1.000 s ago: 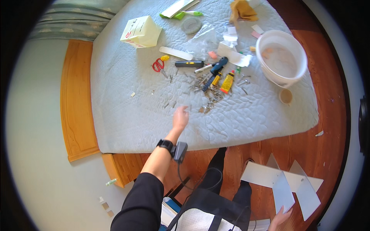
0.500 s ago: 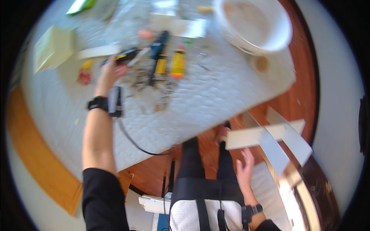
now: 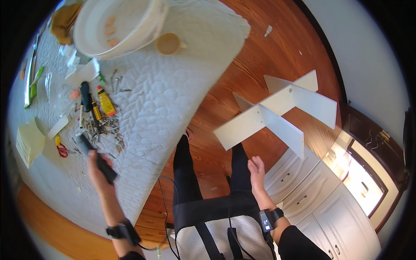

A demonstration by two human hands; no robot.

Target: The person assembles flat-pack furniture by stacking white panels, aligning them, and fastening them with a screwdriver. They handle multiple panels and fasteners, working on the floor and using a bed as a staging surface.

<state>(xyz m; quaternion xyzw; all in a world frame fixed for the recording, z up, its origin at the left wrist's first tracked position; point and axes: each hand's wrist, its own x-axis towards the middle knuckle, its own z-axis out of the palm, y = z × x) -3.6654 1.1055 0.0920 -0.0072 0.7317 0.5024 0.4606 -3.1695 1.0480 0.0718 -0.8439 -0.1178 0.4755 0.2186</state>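
My left hand (image 3: 98,173) is wrapped round a long black handheld tool (image 3: 103,167), its kind not clear. The tool slants over the near left of the table, its grey tip (image 3: 79,137) near a heap of screws and small metal fittings (image 3: 102,125). My right hand (image 3: 257,171) is off the table over the floor, fingers loosely bent and apart from the palm, with nothing visible in it. Just ahead of that hand stands a white board frame (image 3: 260,113) with crossing panels. Red and yellow scissors (image 3: 60,147) lie left of the heap.
The quilted table cover (image 3: 173,99) bears a white bucket (image 3: 147,37), a cup (image 3: 168,43), a yellow tube (image 3: 106,102), a dark-handled tool (image 3: 86,96) and a pale box (image 3: 29,143). White cabinets (image 3: 312,190) stand at lower right. A cable (image 3: 164,208) hangs beside my leg.
My view has turned right, so the table sits further left. My left hand has lifted the black tool from beside the heap and drawn it nearer. My right hand's fingers have curled somewhat.
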